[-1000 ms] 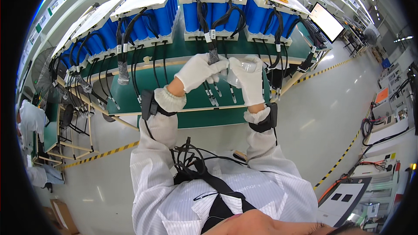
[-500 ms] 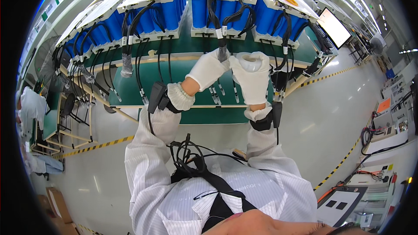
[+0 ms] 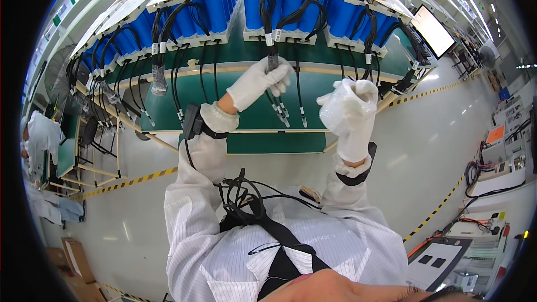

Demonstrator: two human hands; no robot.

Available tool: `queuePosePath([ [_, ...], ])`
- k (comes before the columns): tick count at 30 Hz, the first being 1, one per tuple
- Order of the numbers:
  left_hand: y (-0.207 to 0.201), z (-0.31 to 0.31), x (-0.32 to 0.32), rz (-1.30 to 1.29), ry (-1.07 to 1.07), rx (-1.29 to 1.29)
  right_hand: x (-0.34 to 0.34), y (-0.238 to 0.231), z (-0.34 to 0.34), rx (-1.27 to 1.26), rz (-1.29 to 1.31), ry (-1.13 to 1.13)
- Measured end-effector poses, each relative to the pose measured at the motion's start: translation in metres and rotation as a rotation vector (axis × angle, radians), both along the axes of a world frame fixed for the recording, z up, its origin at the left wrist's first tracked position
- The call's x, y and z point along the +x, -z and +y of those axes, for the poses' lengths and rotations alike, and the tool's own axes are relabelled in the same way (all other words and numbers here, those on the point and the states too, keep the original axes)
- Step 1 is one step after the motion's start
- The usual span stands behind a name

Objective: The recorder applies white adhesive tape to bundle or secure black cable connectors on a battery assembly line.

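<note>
My left hand (image 3: pixel 253 85), in a white glove, is closed round a black cable bundle (image 3: pixel 272 62), whose upper part is wrapped in clear film. The bundle hangs from a pack of blue cylinders (image 3: pixel 291 11) with a white top cover. Below my fingers its loose ends dangle, tipped with pale connectors (image 3: pixel 284 116). Off to the right and lower, my gloved right hand (image 3: pixel 354 134) grips a roll of clear film (image 3: pixel 339 109). That roll is apart from the bundle. Whether a strand of film stretches between them I cannot tell.
Similar blue packs (image 3: pixel 193 19) stand in a row along the green bench (image 3: pixel 246 56), their cables hanging over its front edge. Another wrapped bundle (image 3: pixel 159 81) hangs to the left. A lit monitor (image 3: pixel 432 32) is at the right end. Cardboard boxes (image 3: pixel 78 260) stand lower left.
My right hand has drawn away from the bundle, to the right and toward me, with the film roll. My left hand has shifted slightly left and stays on the bundle.
</note>
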State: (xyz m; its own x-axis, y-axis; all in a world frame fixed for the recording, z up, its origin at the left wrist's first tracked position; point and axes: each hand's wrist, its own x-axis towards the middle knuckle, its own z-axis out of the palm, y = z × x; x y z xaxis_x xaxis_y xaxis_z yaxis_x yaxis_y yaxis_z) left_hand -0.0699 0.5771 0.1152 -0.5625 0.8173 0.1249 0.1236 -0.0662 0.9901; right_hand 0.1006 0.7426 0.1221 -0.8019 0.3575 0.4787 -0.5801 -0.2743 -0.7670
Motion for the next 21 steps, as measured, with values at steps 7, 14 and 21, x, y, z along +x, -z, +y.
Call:
queuePosePath([
  [7, -0.013, -0.011, 0.033, -0.231, 0.106, 0.639, 0.010, 0.000, 0.004, -0.162, -0.010, 0.115],
  [14, -0.005, -0.024, 0.057, 0.630, -0.241, 0.233, 0.016, 0.008, 0.003, -0.146, 0.002, 0.142],
  [21, -0.036, -0.010, 0.058, 1.141, -0.523, -0.279, 0.016, 0.011, -0.004, -0.164, -0.021, 0.137],
])
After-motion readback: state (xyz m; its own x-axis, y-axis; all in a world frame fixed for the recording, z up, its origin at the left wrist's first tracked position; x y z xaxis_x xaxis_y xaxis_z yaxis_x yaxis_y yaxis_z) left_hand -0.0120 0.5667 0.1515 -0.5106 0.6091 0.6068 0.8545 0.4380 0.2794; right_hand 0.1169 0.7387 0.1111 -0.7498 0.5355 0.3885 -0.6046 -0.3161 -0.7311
